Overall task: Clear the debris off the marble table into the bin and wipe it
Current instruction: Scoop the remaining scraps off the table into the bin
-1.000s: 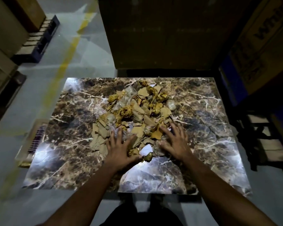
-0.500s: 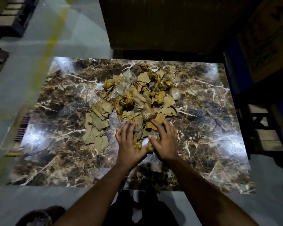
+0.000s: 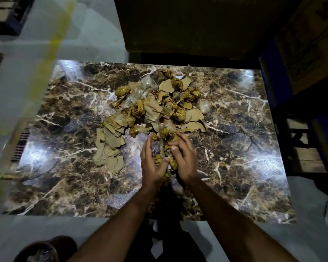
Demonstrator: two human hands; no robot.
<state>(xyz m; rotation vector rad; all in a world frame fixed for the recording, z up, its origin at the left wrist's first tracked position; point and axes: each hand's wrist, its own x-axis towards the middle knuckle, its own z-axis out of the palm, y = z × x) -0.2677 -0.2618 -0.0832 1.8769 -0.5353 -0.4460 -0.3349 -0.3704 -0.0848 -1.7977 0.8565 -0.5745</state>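
Note:
A pile of debris (image 3: 151,110), torn brown cardboard, crumpled yellow tape and clear plastic, lies across the middle of the brown marble table (image 3: 64,186). At the pile's near edge my left hand (image 3: 152,163) and my right hand (image 3: 184,159) cup a clump of the scraps between them, palms facing each other, fingers curled round it. A dark brown bin (image 3: 45,249) with a plastic liner shows at the bottom left, on the floor beside my left arm.
A tall cardboard box (image 3: 187,25) stands behind the table. Boxes and a wooden pallet (image 3: 309,144) are on the right, a floor drain grate (image 3: 21,142) on the left. A yellow line (image 3: 51,44) crosses the grey floor.
My hands have gone from lying flat on the pile to closing together round a clump at its near edge. The view has tilted down, and the bin has come into view.

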